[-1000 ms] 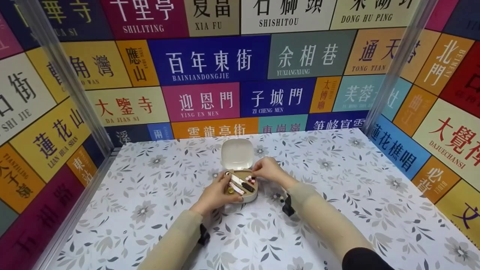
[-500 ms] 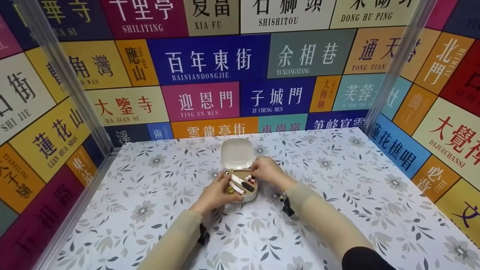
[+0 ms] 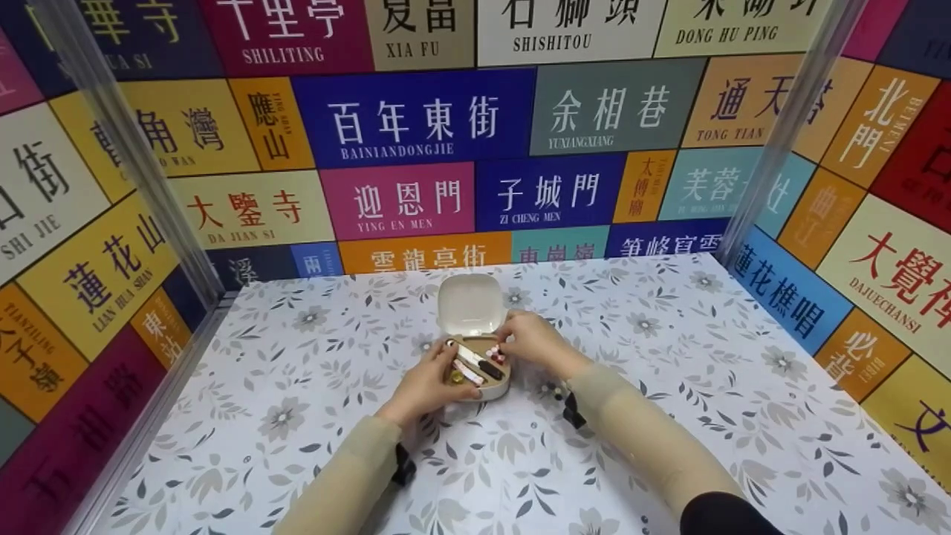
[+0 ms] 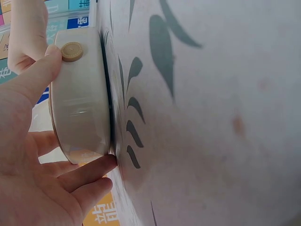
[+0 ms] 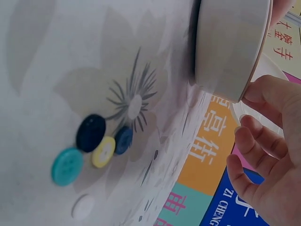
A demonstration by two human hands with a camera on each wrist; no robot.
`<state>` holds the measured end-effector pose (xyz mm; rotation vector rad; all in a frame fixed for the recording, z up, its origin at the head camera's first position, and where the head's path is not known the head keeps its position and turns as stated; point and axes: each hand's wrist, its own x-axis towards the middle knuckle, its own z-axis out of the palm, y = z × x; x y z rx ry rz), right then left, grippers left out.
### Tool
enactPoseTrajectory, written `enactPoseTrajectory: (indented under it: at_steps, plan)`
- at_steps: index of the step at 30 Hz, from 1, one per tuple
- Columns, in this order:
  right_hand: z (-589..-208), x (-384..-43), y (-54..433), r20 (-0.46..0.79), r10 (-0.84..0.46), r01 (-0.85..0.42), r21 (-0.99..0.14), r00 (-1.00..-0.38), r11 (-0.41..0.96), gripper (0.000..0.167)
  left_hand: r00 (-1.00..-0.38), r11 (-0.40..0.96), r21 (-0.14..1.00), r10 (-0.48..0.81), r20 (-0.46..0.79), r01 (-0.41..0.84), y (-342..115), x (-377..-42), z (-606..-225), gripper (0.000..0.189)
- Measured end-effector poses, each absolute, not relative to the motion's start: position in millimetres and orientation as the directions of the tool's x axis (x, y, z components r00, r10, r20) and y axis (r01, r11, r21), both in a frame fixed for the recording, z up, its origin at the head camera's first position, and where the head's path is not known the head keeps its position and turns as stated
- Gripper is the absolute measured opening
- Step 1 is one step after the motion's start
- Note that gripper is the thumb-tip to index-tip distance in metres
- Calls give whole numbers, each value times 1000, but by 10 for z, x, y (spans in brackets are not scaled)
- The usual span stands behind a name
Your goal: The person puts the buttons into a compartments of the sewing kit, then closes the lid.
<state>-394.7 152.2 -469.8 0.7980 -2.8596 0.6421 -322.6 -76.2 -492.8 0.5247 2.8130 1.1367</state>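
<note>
A small off-white case (image 3: pixel 492 394) stands on the table with its lid (image 3: pixel 470 306) raised at the back. Inside lie a white stick-like tool (image 3: pixel 468 355) with a dark end, a pink-and-white strip (image 3: pixel 469 374) and small pink, white and dark red pieces (image 3: pixel 497 355). My left hand (image 3: pixel 425 383) grips the case from the left, its thumb beside the round tan clasp (image 4: pixel 72 52) and its fingers around the side. At the back right rim are the bent fingers of my right hand (image 3: pixel 536 342); I cannot tell whether they pinch anything, since the case wall hides the tips.
Right of the case, loose buttons lie on the flowered table cover (image 3: pixel 297 475): a navy button (image 5: pixel 91 133), a teal button (image 5: pixel 67 166), a yellow button (image 5: pixel 103 152), a blue button (image 5: pixel 123 140) and a pale disc (image 5: pixel 83 207). A sign-covered wall (image 3: pixel 416 119) rises behind.
My right hand's fingers shift slightly at the case's back right corner, in toward the case and then back. The left hand and case stay in place.
</note>
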Motion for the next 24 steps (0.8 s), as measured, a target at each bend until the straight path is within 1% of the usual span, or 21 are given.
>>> enactPoseTrajectory:
  at_steps: [4, 10, 12, 20, 24]
  plan:
    - [-4728, -3956, 1556, 215, -453, -500, -421, -865, 757, 10, -938, 676, 674, 339, 76, 299, -761, -3224, -4928, 98]
    - [-4740, -3976, 1633, 230, -404, -462, -533, -885, 709, 4, -940, 663, 692, 333, 68, 285, -763, -3237, -4937, 99]
    - [-4738, -3979, 1678, 231, -394, -453, -559, -890, 695, 5, -942, 661, 698, 328, 62, 276, -762, -3244, -4944, 99]
    - [-4774, -3989, 1919, 221, -351, -409, -621, -910, 669, 6, -944, 668, 693, 325, 55, 271, -765, -3248, -4956, 101]
    - [-4796, -3971, 2042, 188, -321, -363, -642, -928, 675, 6, -946, 670, 695, 322, 44, 261, -768, -3247, -4956, 101]
